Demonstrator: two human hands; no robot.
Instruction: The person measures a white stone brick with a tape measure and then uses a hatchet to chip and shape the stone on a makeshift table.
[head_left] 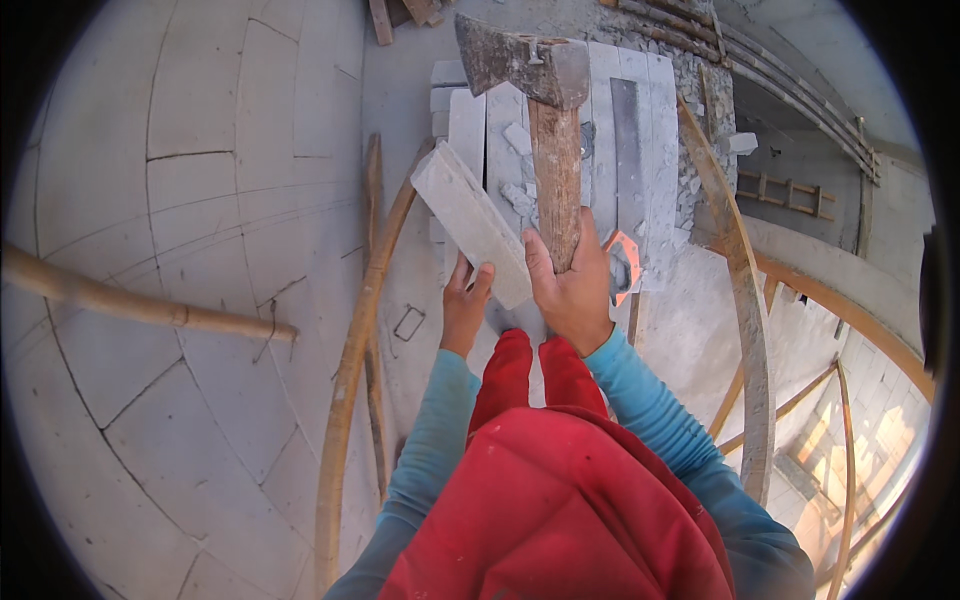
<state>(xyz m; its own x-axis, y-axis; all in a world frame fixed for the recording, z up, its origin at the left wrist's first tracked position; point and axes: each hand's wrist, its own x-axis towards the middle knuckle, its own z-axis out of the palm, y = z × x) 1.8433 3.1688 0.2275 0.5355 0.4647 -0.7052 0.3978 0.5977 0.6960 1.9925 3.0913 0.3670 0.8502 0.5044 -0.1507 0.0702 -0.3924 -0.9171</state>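
My right hand is wrapped round the wooden handle of a hatchet, whose worn metal head is raised and points away from me. In my left hand is a long, pale grey block, tilted with its far end to the left. The fingers grip its near left side, and its right edge comes close to the hatchet handle. Beyond both hands lies a platform of pale boards or blocks, strewn with broken grey chunks. An orange D-shaped tool handle rests just right of my right hand.
A block wall fills the left side, with a bamboo pole jutting from it. Wooden poles stand close on my left, and a long plank on my right. Rubble and a small ladder lie farther right.
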